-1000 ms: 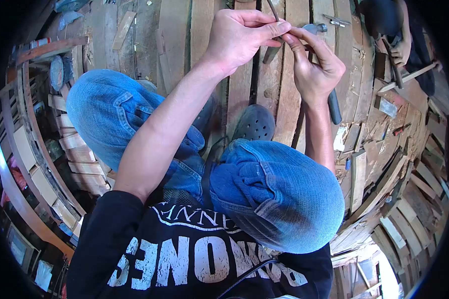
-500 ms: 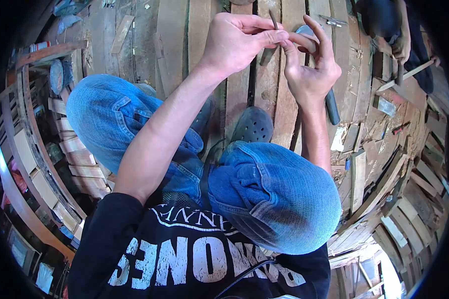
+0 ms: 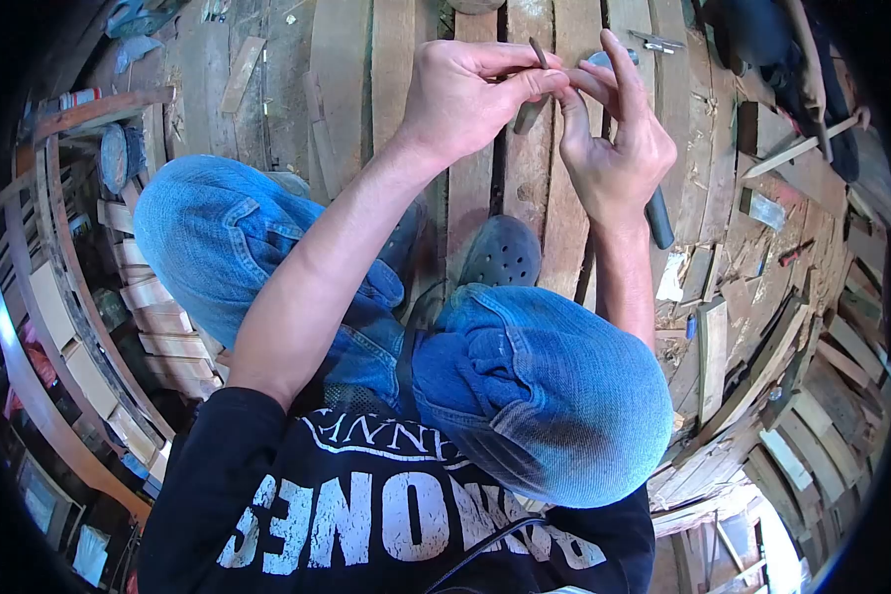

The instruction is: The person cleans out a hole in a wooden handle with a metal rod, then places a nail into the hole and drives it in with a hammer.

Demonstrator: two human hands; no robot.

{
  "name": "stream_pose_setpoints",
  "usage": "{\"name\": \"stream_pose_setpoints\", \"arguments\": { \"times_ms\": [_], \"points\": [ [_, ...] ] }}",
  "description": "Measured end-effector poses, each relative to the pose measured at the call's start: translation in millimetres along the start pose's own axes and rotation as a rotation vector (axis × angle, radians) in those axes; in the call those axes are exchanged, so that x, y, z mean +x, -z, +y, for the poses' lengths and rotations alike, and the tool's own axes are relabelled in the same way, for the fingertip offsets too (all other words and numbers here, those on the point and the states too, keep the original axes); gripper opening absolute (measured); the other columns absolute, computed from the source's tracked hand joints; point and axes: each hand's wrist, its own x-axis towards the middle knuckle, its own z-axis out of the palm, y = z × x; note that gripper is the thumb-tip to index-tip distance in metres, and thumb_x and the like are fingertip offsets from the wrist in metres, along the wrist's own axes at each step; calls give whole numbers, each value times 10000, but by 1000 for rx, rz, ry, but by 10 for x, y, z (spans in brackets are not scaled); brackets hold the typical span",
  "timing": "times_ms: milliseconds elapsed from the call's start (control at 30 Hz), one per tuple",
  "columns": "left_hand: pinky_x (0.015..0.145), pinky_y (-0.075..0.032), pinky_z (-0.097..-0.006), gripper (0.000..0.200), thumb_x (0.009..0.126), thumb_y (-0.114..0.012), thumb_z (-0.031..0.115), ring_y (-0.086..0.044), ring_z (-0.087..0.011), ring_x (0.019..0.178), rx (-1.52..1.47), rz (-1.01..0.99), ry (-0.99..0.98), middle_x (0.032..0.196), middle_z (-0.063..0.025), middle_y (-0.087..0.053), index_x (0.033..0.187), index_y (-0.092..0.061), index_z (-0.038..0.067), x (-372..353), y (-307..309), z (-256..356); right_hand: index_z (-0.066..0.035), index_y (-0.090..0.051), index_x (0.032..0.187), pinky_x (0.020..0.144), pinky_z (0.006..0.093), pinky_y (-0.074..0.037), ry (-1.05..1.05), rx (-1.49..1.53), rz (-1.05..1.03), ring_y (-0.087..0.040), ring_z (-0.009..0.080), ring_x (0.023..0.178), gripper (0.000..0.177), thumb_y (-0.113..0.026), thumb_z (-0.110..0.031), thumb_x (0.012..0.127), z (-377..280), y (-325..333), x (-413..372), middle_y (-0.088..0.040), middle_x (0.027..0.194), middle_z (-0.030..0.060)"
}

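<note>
My left hand [image 3: 457, 99] is closed, its thumb and forefinger pinching a thin dark strip [image 3: 538, 51] that sticks out above and below the fingertips. Against those fingertips, my right hand [image 3: 619, 144] has its thumb and forefinger pressed together, with other fingers raised; what lies in this pinch is too small to make out. Both hands are over the wooden planks [image 3: 470, 188]. A tool with a dark handle [image 3: 659, 214] lies partly hidden behind my right hand and wrist. Small metal pieces [image 3: 656, 43] rest on the boards beyond it.
At the upper right a co-worker's arm [image 3: 810, 69] is near a pointed wooden stick [image 3: 797, 155]. Wood offcuts [image 3: 711, 361] lie at the right, and stacked wood blocks [image 3: 173, 344] stand at the left. My shoe [image 3: 502, 249] is on the planks below my hands.
My hands have dipped very slightly and the dark strip leans a little more to the left. The co-worker's arm and the tool beside the pointed stick have shifted to the right.
</note>
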Motion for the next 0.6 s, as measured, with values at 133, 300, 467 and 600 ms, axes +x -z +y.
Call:
{"name": "stream_pose_setpoints", "arguments": {
  "times_ms": [133,300,467,600],
  "points": [
    [635,-541,-221,146,850,-746,156,-677,-73,704,-80,52,-51,782,-50,-737,956,-764,57,-2,-45,-45,-89,-573,1295,792,286,-573,-15,-16,-13,-720,158,886,557,-752,0,775,35,13,-1,-744,897,63],
    [777,-601,-263,175,878,-689,41,-697,-165,863,-8,-48,48,979,-135,-716,1026,-705,-52,9,25,61,-56,-596,1220,732,305,-564,-44,22,30,-717,214,842,518,-763,-19,731,0,-18,3,-734,829,40],
    [768,-602,-264,172,871,-695,33,-698,-169,860,-41,-66,31,969,-138,-717,1022,-708,-49,27,35,13,-42,-574,1265,717,285,-564,-28,-30,30,-719,198,824,551,-749,-3,744,-36,-42,-35,-735,841,34],
    [711,-576,-242,143,849,-727,69,-692,-120,799,-49,2,-29,898,-94,-732,973,-738,-3,14,20,-10,-28,-552,1297,704,279,-564,11,-65,84,-720,186,815,582,-748,-2,750,-21,-101,-91,-736,847,35]
  ]
}}
